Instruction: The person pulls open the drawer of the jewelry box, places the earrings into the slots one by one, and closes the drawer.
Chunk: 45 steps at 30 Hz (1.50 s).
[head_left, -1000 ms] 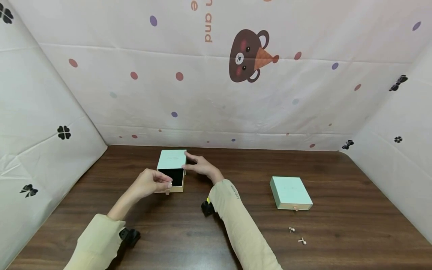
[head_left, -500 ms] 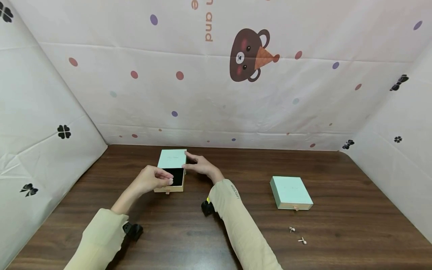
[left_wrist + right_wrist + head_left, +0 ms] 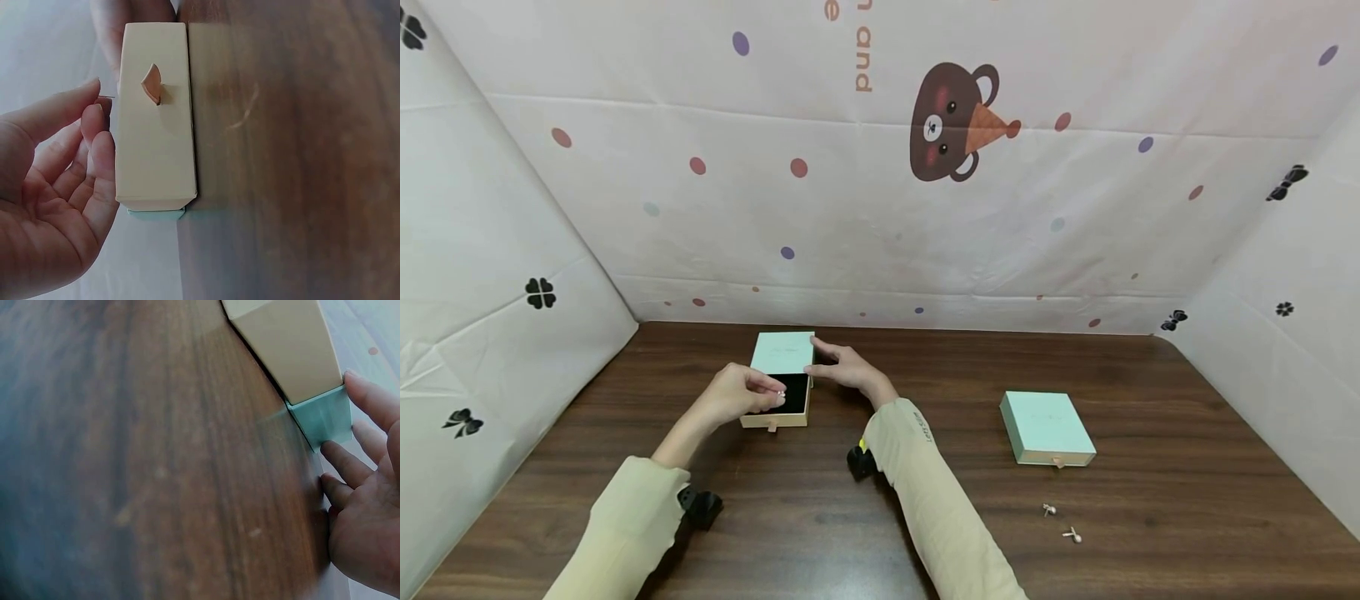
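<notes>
On the brown surface (image 3: 1180,479) I list: one mint box, closed (image 3: 1049,422), to the right; two small silvery studs (image 3: 1072,535), lying apart, near of it; one second box, left and far, its drawer (image 3: 792,421) drawn toward the near side out of a mint cover (image 3: 782,354). A white printed sheet (image 3: 850,208) stands behind. The left hand (image 3: 736,396) masks part of the drawer in my head view. Left grip: thumb and fingertip pinching a tiny silvery piece (image 3: 782,393), which sits above the drawer's black interior; my left wrist view shows its thin pin. Right grip: spread, the right hand (image 3: 848,369) touching the cover's right side with thumb and fingers. Materials: cream drawer front, smooth, with a folded peach tab (image 3: 151,85); squared corners on both boxes; wood-grain surface; creased sheet bearing coloured dots and a bear; pale, loose cuffs.
</notes>
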Motion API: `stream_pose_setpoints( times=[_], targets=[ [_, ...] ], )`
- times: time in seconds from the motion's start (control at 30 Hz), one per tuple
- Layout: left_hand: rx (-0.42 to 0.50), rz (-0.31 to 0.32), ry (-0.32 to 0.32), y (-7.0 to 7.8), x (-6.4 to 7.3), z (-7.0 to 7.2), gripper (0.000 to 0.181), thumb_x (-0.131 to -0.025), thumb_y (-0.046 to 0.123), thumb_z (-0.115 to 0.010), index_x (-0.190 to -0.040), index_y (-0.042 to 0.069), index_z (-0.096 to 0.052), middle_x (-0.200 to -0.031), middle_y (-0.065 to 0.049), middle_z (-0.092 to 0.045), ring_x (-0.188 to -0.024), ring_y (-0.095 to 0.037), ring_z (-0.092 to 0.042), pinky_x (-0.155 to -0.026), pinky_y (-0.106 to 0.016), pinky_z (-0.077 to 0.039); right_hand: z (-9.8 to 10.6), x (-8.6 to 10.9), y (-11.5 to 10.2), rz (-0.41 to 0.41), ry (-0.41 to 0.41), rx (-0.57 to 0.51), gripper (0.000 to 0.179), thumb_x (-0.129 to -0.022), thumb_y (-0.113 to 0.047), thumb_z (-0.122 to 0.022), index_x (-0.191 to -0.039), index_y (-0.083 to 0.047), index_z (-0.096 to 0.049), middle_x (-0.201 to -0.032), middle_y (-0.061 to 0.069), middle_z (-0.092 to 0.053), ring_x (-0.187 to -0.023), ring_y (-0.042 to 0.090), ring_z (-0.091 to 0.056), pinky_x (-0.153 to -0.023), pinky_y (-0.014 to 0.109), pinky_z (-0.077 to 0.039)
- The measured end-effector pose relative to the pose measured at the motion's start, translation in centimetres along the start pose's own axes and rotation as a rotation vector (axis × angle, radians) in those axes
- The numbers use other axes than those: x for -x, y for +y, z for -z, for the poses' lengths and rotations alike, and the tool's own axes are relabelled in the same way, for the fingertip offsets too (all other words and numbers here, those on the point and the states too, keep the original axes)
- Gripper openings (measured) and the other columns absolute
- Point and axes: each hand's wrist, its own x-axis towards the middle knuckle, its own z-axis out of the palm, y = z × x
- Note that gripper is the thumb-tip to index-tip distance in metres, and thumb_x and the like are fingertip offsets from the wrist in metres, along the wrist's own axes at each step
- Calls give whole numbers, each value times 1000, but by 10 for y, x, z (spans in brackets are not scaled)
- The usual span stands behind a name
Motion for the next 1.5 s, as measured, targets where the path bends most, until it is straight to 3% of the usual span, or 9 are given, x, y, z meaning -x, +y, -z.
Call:
stream_pose_setpoints(
  times=[0.47, 0.7, 1.0, 1.27, 1.5],
  targets=[
    [-15, 16, -26, 2, -7, -2, 23, -80, 18, -70, -96, 0, -70, -78, -6, -69, -68, -13, -62, -61, -29, -50, 0, 1, 0, 11, 2, 1, 63, -89, -32, -58, -144, -24, -28, -148, 1, -27, -136, 19, -22, -107, 38, -24],
    [-49, -21, -45, 3, -5, 1, 22, -80, 22, -70, -90, 3, -72, -70, -2, -67, -60, -12, -57, -50, -28, -46, 0, 0, 0, 14, -3, 0, 63, -89, -32, -58, -144, -24, -27, -148, 2, -27, -136, 19, -22, -107, 37, -24],
    [-84, 57, -25, 1, -9, -3, 17, -80, 15, -69, -92, 3, -72, -67, -4, -65, -54, -12, -51, -45, -26, -40, 0, 0, 0, 15, -6, -3, 63, -89, -32, -58, -144, -24, -28, -148, 2, -26, -136, 18, -21, -107, 38, -24],
    [-125, 33, -35, 2, -11, -6, 17, -80, 16, -70, -91, 3, -72, -79, -5, -69, -57, -12, -58, -55, -29, -47, 0, -1, 2, 13, 2, 4, 63, -88, -32, -60, -143, -25, -30, -147, 1, -29, -135, 17, -23, -107, 36, -24],
    [-155, 35, -18, 3, -13, -8, 13, -79, 14, -71, -88, 5, -73, -75, -3, -68, -52, -11, -53, -51, -29, -45, 1, 2, -2, 16, -2, -7, 62, -89, -31, -59, -143, -23, -30, -147, 3, -28, -135, 19, -22, -107, 37, -23]
  ],
)
